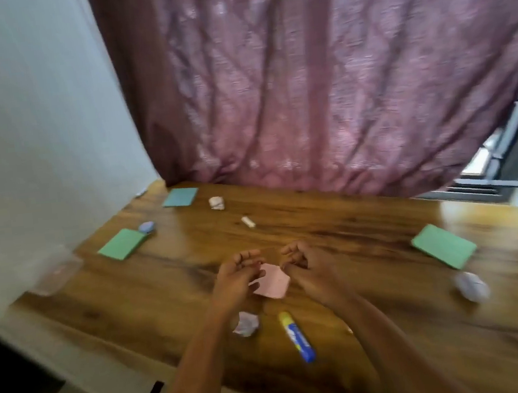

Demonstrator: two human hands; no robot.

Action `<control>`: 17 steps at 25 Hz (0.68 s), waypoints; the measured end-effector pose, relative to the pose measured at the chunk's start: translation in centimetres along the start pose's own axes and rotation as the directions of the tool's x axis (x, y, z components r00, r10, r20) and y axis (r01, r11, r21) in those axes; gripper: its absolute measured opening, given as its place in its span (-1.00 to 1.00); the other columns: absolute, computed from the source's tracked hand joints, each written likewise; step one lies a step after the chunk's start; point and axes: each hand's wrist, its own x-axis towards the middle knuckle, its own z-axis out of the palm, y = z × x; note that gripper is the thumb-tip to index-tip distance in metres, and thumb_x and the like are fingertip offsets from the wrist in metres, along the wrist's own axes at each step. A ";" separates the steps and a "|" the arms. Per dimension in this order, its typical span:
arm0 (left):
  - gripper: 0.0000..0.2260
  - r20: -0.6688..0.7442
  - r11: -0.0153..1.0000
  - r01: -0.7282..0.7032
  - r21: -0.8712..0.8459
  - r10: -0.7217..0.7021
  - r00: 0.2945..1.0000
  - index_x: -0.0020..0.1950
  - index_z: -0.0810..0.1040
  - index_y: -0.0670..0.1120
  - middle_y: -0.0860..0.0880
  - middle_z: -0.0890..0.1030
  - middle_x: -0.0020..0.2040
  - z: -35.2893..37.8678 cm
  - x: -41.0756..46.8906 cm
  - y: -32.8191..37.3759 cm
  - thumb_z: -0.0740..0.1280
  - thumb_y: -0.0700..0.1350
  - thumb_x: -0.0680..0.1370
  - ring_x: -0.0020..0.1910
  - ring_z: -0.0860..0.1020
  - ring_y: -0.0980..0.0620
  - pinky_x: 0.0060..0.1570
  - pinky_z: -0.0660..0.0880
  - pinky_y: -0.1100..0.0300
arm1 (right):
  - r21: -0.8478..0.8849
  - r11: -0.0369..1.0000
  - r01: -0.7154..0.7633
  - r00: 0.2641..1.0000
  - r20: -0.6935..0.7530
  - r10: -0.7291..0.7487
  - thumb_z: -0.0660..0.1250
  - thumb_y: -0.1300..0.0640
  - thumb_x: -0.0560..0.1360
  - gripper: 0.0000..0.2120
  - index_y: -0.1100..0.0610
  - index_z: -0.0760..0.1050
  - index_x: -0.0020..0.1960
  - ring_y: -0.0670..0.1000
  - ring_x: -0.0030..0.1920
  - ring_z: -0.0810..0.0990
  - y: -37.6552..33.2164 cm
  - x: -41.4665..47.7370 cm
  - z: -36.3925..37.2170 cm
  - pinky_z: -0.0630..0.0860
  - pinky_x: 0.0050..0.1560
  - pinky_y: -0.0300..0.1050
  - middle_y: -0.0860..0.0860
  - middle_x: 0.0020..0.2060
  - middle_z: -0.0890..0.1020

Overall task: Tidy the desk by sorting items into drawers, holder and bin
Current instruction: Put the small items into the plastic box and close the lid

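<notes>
A pink note pad lies on the wooden desk between my two hands. My left hand hovers at its left edge with fingers curled and apart. My right hand is at its right edge, fingers also curled; whether either hand touches the pad is unclear in the blur. A blue and yellow glue stick lies just in front of the pad, and a crumpled paper ball sits beside my left forearm.
Green pads lie at the left, far left back and right. More paper balls sit at the back and right. A small white stick, a bluish eraser and a clear plastic container are also here. A purple curtain hangs behind.
</notes>
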 end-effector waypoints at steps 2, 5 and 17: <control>-0.81 -0.073 1.000 -0.011 -0.023 0.010 0.997 0.03 0.53 -0.12 -0.08 0.62 -0.10 -6.0 1.5 0.7 0.22 -0.36 0.56 -0.23 0.59 0.09 -0.22 0.54 0.28 | 0.014 1.000 0.022 0.996 0.086 -0.023 0.37 0.19 0.48 -0.85 -0.03 0.49 -0.03 -0.06 -0.13 0.57 -2.4 3.1 5.3 0.48 -0.07 -0.21 -0.13 -0.25 0.57; -0.83 -0.151 1.000 -0.006 -0.015 0.004 0.989 0.04 0.50 -0.11 -0.05 0.58 -0.14 -14.5 3.9 1.1 0.21 -0.34 0.57 -0.26 0.57 0.12 -0.25 0.47 0.29 | 0.030 0.999 0.042 0.982 0.184 -0.047 0.36 0.19 0.49 -0.87 0.03 0.52 0.02 -0.07 -0.13 0.58 -6.2 7.2 13.3 0.49 -0.09 -0.20 -0.11 -0.22 0.58; -0.57 -0.818 0.996 -0.076 -0.047 0.005 0.575 0.40 0.24 -0.10 -0.12 0.41 0.24 -41.0 14.1 -1.7 0.27 -0.05 0.58 0.16 0.48 -0.13 0.20 0.46 0.02 | 0.005 0.994 0.111 0.828 0.553 -0.095 0.31 0.19 0.53 -0.56 0.13 0.36 0.39 0.01 0.17 0.52 -17.7 20.3 38.2 0.38 0.07 -0.30 0.06 0.22 0.54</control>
